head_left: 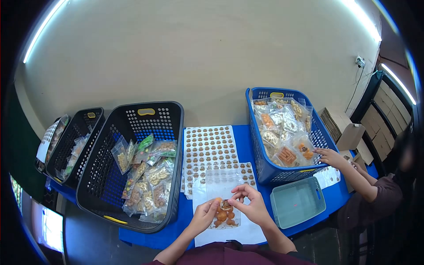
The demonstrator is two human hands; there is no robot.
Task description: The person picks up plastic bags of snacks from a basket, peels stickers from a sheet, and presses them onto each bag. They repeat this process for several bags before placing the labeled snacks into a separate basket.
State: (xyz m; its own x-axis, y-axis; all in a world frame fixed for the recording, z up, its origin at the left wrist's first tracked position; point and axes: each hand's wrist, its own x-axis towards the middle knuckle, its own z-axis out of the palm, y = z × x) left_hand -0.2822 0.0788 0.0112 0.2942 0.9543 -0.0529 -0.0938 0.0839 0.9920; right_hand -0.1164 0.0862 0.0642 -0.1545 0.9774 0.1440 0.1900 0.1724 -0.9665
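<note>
A clear plastic bag of round orange-brown snacks (pixel 222 216) lies in front of me over a white sheet. My left hand (pixel 206 218) is closed on the bag's left edge, thumb on top. A round brown sticker (pixel 226 205) with a printed logo sits at the upper part of the snacks. My right hand (pixel 250 206) has its thumb and curled fingers at the sticker's right edge. Behind the bag are sheets with rows of round stickers (pixel 211 148); the bag's clear upper part overlaps the lower sheet.
To the left, a black basket (pixel 100 185) holds several snack bags, with more baskets beyond. A blue basket (pixel 276 176) of filled bags stands at the right, beside a pale green tray (pixel 298 203). Another person's hand (pixel 331 157) touches the blue basket's edge.
</note>
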